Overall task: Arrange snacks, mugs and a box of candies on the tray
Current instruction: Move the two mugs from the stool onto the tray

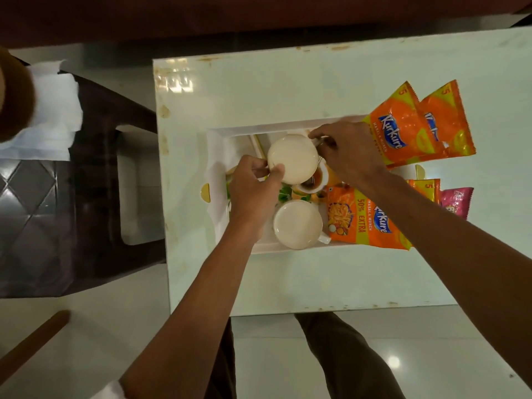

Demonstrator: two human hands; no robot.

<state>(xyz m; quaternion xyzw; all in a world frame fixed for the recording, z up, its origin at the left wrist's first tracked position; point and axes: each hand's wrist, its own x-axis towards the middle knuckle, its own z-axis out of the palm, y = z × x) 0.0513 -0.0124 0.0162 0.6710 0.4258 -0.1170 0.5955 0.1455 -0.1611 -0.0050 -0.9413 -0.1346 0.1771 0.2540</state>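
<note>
- On a pale tiled floor (pixel 288 355): white glossy table (pixel 259 90), rim stained in spots; dark plastic chair (pixel 95 174) just beside its left edge, folded white cloth (pixel 54 110) on the seat.
- On the table: white tray (pixel 218 156), holding two mugs and one snack packet.
- Across the tray's right edge and beyond: two orange snack packets (pixel 417 125) at the far right, one orange packet (pixel 362 220) inside the near right, pink packet (pixel 457 201) and another orange one just outside.
- Near mug (pixel 298 224): upside down, set at the tray's near edge.
- Far mug (pixel 292 158): upside down, gripped by both hands.
- Left hand (pixel 256 191): fingers closed on the mug's left wall.
- Right hand (pixel 345 148): fingers pinched at the handle side.
- Step judged in hand: seating the second mug; next move likely calls for release, then gathering outlying packets; no candy box identified.
</note>
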